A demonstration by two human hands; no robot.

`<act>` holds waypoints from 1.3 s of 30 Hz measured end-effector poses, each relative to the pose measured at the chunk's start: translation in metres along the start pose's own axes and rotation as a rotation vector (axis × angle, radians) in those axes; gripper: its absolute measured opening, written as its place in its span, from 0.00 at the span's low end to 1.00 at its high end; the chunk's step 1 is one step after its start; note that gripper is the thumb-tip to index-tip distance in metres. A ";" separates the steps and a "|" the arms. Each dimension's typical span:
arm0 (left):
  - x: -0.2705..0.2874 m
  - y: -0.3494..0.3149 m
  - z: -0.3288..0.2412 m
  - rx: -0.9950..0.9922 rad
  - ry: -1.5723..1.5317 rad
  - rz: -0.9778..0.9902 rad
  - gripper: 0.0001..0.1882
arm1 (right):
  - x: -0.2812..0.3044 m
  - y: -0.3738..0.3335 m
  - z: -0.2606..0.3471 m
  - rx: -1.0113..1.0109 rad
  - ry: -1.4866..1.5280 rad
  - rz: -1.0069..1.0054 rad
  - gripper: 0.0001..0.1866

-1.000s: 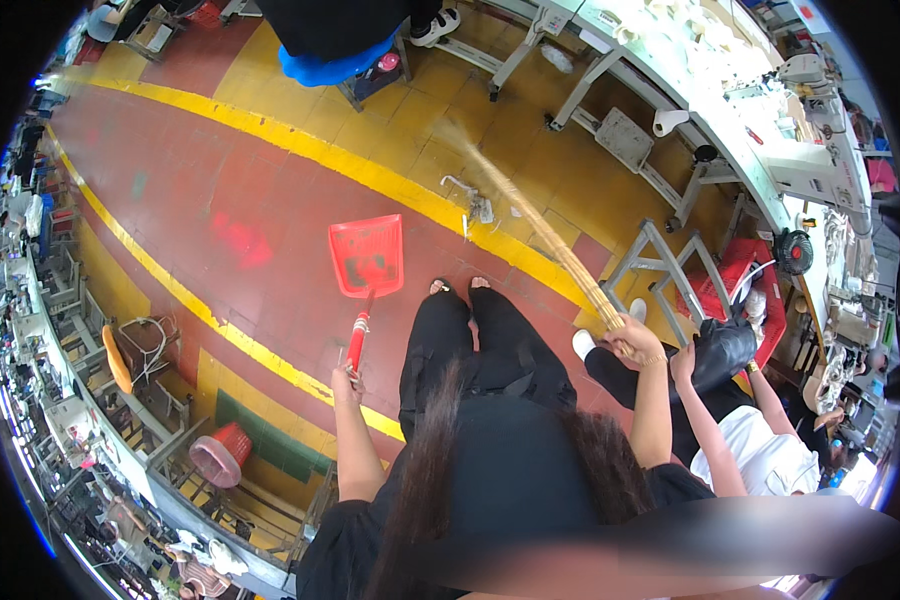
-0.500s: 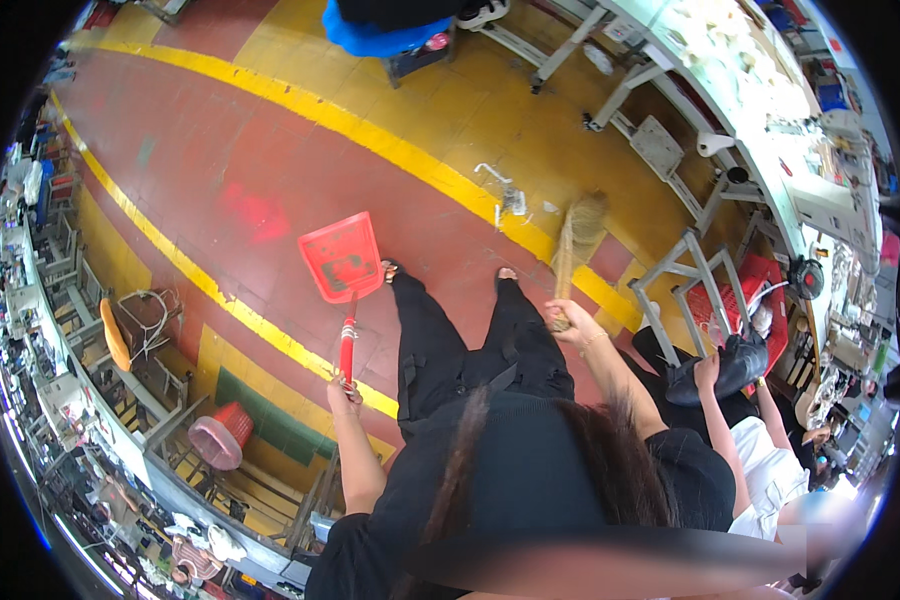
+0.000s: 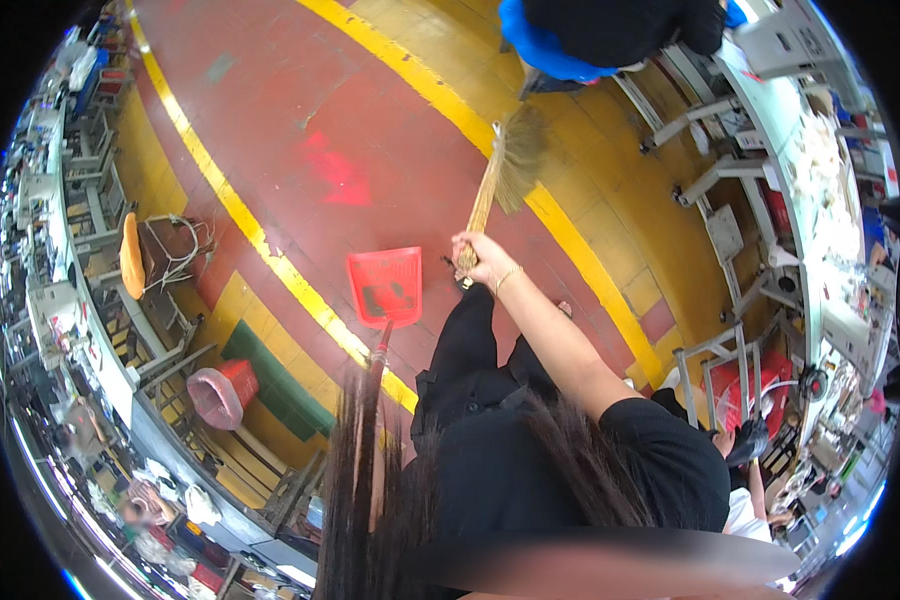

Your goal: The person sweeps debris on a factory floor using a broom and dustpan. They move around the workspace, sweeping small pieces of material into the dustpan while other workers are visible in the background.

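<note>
My right hand (image 3: 483,262) is closed round the handle of a straw broom (image 3: 485,203), reaching out ahead of me. The broom's bristles fan out, slightly blurred, over the yellow floor line, with a small white scrap (image 3: 497,129) at their left edge. A red dustpan (image 3: 390,283) with dark smudges inside lies lower left of the broom, close to my feet. Its handle runs back toward me and passes behind strands of hair. Those strands hide my left hand, but the handle leads to where it gripped half a second ago.
To the left stand a pink-lined red bin (image 3: 220,395), an orange-topped stool (image 3: 131,255) and a long workbench. At right, a bench on metal legs (image 3: 725,235), a metal frame (image 3: 722,375) and a seated person's hands. Someone in dark clothes with blue fabric (image 3: 545,45) sits ahead.
My view has swung to the right. The broom has moved forward and across to the left, over where the loose scraps lay. Hair now covers my left hand.
</note>
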State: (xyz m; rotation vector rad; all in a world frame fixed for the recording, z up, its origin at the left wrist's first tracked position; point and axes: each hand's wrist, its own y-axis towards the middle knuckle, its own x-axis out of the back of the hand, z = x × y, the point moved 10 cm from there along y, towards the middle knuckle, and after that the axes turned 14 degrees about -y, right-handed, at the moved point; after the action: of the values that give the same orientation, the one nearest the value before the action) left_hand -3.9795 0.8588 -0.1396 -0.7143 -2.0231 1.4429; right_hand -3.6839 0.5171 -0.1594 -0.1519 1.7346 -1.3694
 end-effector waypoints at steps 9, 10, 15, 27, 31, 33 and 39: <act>0.023 0.018 -0.034 0.043 -0.112 -0.039 0.31 | -0.035 -0.031 0.091 0.090 -0.152 0.276 0.03; 0.022 0.020 -0.040 0.014 -0.117 -0.018 0.20 | -0.003 -0.052 0.090 0.124 -0.262 0.093 0.02; 0.013 0.024 -0.052 0.001 -0.237 -0.015 0.19 | 0.072 -0.181 0.039 0.129 -0.684 -0.366 0.14; -0.049 0.066 -0.165 0.050 -0.444 -0.021 0.07 | -0.094 0.005 0.091 -0.020 0.463 -0.206 0.10; -0.074 0.057 -0.260 0.015 -0.393 -0.014 0.05 | -0.205 0.104 0.105 -0.112 0.367 -0.119 0.08; -0.078 0.070 -0.293 0.089 -0.503 -0.102 0.04 | -0.260 0.146 0.121 -0.096 0.273 -0.098 0.06; -0.108 0.085 -0.392 -0.151 -0.390 -0.092 0.08 | -0.422 0.249 0.171 -0.095 0.182 0.070 0.08</act>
State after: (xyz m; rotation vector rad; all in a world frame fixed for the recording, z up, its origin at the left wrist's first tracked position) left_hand -3.6207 1.0673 -0.1270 -0.4134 -2.4467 1.4746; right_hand -3.2129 0.7338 -0.1287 -0.0186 1.9385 -1.2835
